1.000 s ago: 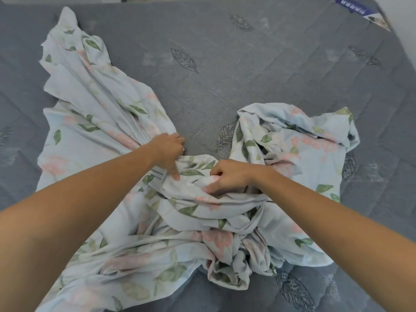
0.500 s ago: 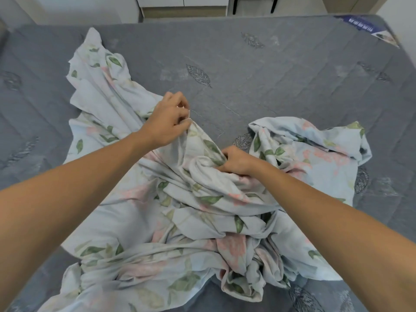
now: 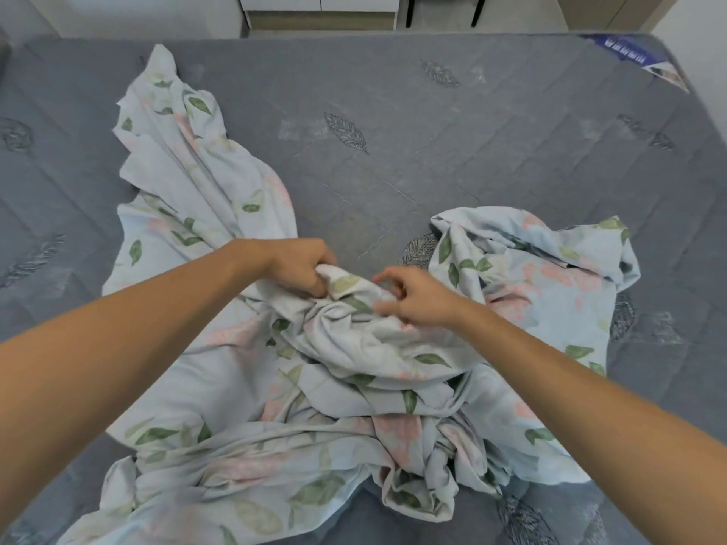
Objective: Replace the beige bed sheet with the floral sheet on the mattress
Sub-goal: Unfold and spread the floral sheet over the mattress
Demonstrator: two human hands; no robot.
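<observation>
The floral sheet (image 3: 354, 367) lies crumpled on the bare grey mattress (image 3: 452, 151), one long tongue running away to the far left and a bunched lobe to the right, so most of the cloth sits beside and nearer than the hands. The left hand (image 3: 299, 269) has its grip closed on a raised fold at the heap's far middle edge. The right hand (image 3: 417, 297), just beside it, hovers with fingers loosely parted, holding nothing.

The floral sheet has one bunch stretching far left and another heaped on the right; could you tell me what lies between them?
In the head view, only bare grey mattress lies between those bunches of floral sheet.
</observation>
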